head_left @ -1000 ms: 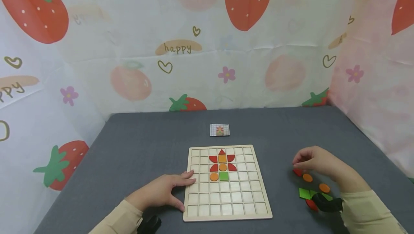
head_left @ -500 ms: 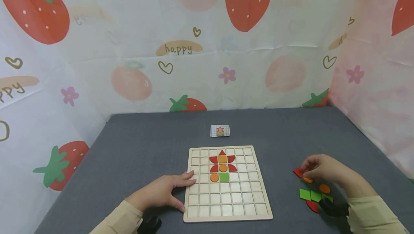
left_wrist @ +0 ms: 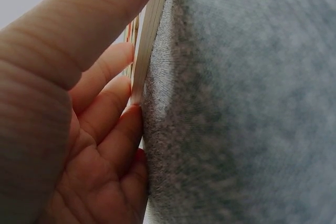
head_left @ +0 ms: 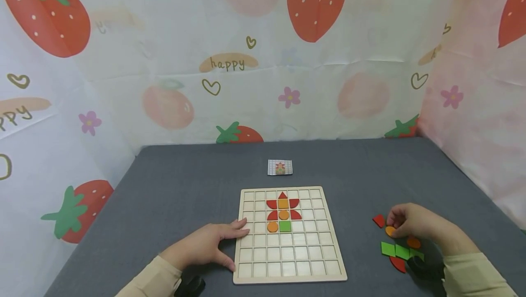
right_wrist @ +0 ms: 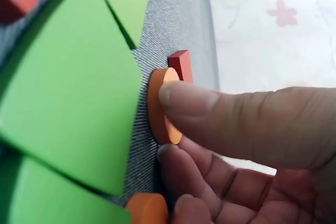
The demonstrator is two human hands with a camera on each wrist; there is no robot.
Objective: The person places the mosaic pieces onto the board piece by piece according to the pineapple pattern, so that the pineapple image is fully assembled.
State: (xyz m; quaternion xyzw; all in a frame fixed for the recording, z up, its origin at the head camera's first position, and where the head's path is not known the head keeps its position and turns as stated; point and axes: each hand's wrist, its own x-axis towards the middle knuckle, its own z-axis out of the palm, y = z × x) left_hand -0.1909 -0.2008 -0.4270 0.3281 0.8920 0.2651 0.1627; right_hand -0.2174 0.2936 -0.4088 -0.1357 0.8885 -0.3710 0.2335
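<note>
My right hand (head_left: 423, 226) is over the loose pieces on the right, fingers curled. Its thumb lies on an orange disc (right_wrist: 157, 103), with the fingertips at the disc's edge, pinching it close to the cloth. A red triangular piece (head_left: 379, 221) lies just beyond, and a second orange disc (head_left: 413, 242) sits under the hand. My left hand (head_left: 209, 242) rests with spread fingers along the left edge of the wooden grid board (head_left: 302, 256). On the board are red pieces, an orange square (head_left: 283, 203), two orange discs and a green square (head_left: 285, 226).
Three green squares (head_left: 388, 248) lie in a row nearer the body, with a red curved piece (head_left: 397, 264) beside them. A small pattern card (head_left: 280, 167) lies behind the board. Grey cloth (head_left: 185, 174) covers the table, and a printed curtain (head_left: 246, 105) hangs behind.
My right hand has moved from the red triangular piece toward the body and slightly right, onto the orange disc. The left hand stays at the board's edge.
</note>
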